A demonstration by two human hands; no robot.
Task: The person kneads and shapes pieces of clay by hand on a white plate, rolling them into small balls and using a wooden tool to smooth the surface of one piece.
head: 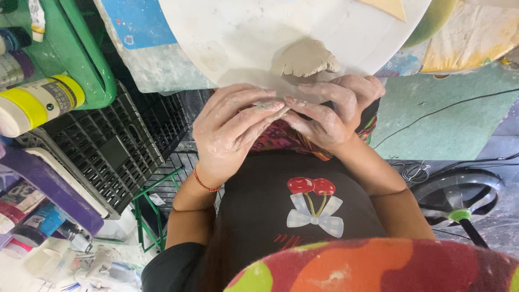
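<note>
Far left: green plastic tray (81, 48) holding paint containers, among them a white bottle with a yellow band (38, 103) lying on its side.

Below it: black plastic crate (108, 146) with a grid wall, tilted; a purple-edged board (51, 186) rests against its lower side, with more paint tubes and pots (32, 216) crowded beneath.

Centre left: left hand (230, 132), coated in pale clay slip, a red cord bracelet (204, 184) at the wrist. Fingers bent and drawn together, closed in a pinch on a small piece of clay (273, 111) at the fingertips.

Centre top: round white board (243, 32), smeared with clay, lying on the tabletop. A flattened grey clay lump with a scalloped edge (305, 57) sits at its near rim, just above the two hands and apart from them.

Centre right: right hand (335, 108), likewise clay-coated, fingers curled, fingertips meeting those of the left hand and pinching the same small piece of clay from the other side. The piece is mostly hidden between the fingers; its shape cannot be told.

Below the hands: dark shirt with a cherry-and-bow print (313, 208); patterned cloth (281, 138) in the lap.

Right: teal-painted surface (459, 119) with a thin black cable (432, 113) across it; lower right, a black wheel (459, 192).
</note>
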